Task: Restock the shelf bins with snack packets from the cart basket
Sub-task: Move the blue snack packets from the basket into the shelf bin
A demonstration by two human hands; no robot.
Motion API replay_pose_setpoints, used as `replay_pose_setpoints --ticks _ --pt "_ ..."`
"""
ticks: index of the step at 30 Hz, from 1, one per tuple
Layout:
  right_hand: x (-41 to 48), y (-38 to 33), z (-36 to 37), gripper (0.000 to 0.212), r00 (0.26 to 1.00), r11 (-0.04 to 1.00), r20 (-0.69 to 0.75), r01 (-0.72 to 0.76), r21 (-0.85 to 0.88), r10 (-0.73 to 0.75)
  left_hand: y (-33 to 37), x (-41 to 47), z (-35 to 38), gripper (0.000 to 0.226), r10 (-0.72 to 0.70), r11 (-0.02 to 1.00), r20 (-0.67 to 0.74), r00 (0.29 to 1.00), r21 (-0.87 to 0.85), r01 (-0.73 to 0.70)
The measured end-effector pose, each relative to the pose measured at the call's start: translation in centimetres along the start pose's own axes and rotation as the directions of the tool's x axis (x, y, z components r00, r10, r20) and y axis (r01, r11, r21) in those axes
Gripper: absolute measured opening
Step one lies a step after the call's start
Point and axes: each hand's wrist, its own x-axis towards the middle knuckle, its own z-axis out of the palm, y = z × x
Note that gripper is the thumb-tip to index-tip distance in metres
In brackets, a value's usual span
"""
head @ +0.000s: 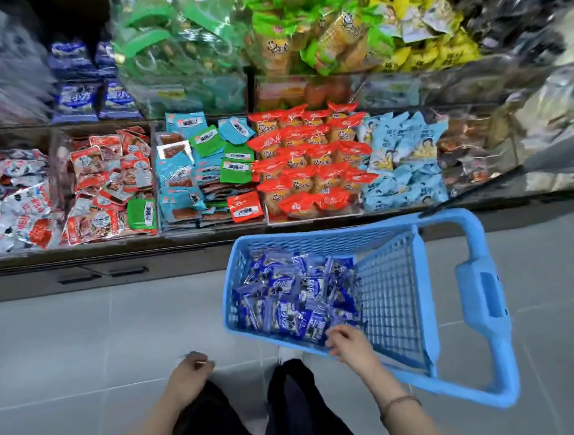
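Shelf bins [207, 233]: a long run across the far side, clear dividers keeping each snack to its own compartment. Red, teal and pale-blue stock is heaped high, so those look topped up already.
Cart basket [388, 297]: blue mesh, parked on the floor just near of the bins and right of centre, its handle [485, 296] swung to the right. That puts the load within reach of both person and shelf.
Blue packets [294, 291]: the task's stock, piled in the left part of the basket, nowhere near emptied. Plenty of work left, I'd say.
Matching shelf stock [81, 100]: dark-blue bags at far left, one tier up. By the colour, that's probably where this load goes.
Right hand [348, 344]: over the basket's near rim, fingers curled down round the nearest packets, looking like a grab for the next batch.
Left hand [190, 371]: low by the thigh, well apart from the basket, blurred. Can't tell whether it's closed on anything.
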Motion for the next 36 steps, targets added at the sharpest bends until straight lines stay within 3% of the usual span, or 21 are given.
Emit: replay_pose_setpoints --ticks 4,6,9,11,13,15,18,21,26,30,34,36 --pt "4.2 0.8 -2.5 0.021 0.999 0.999 0.011 -0.042 -0.024 0.042 2.8 1.8 4.5 0.054 -0.095 0.985 -0.099 0.991 -0.154 0.079" --pt "6.2 1.6 -3.2 0.022 0.998 0.980 0.018 -0.052 -0.192 0.057 4.3 2.8 6.0 0.061 -0.143 0.970 -0.142 0.980 -0.216 0.110" --pt "8.6 2.9 -3.9 0.023 0.994 0.905 0.023 -0.084 -0.418 0.103 5.8 4.7 7.7 0.050 -0.118 0.977 -0.314 0.942 -0.207 0.053" --pt "10.2 3.5 -4.1 0.035 0.997 0.820 0.062 0.004 -0.572 0.038 6.1 6.4 8.3 0.048 -0.061 0.992 -0.394 0.917 -0.126 0.012" --pt "11.7 4.1 -3.8 0.060 0.988 0.684 0.148 0.139 -0.716 -0.045 5.9 7.9 8.7 0.048 -0.030 0.996 -0.447 0.894 -0.089 -0.011" --pt "13.0 4.8 -3.3 0.081 0.971 0.581 0.226 0.225 -0.782 -0.071 5.7 9.0 9.0 0.040 0.010 0.993 -0.501 0.866 -0.100 -0.069" --pt "14.9 5.7 -2.6 0.095 0.960 0.430 0.274 0.273 -0.861 -0.061 5.4 9.6 9.5 0.013 0.037 0.976 -0.580 0.814 -0.154 -0.154" --pt "16.0 6.9 -1.9 0.103 0.961 0.359 0.264 0.275 -0.892 -0.080 4.6 10.0 9.8 0.014 0.043 0.967 -0.613 0.789 -0.172 -0.186" --pt "18.1 7.7 -0.7 0.095 0.940 0.189 0.242 0.289 -0.938 -0.239 3.9 10.1 10.2 0.009 0.097 0.954 -0.657 0.747 -0.154 -0.259" --pt "18.7 6.7 -0.3 0.068 0.901 0.088 0.337 0.373 -0.924 -0.274 4.4 9.8 10.1 0.017 0.058 0.962 -0.659 0.750 -0.164 -0.219" --pt "18.4 5.9 -1.3 0.068 0.902 0.186 0.418 0.431 -0.883 -0.107 4.9 9.5 10.1 0.022 0.042 0.959 -0.632 0.774 -0.191 -0.209" --pt "17.7 5.0 -2.0 0.057 0.903 0.233 0.426 0.428 -0.873 -0.061 4.9 9.5 10.0 0.019 0.052 0.959 -0.614 0.788 -0.190 -0.211"
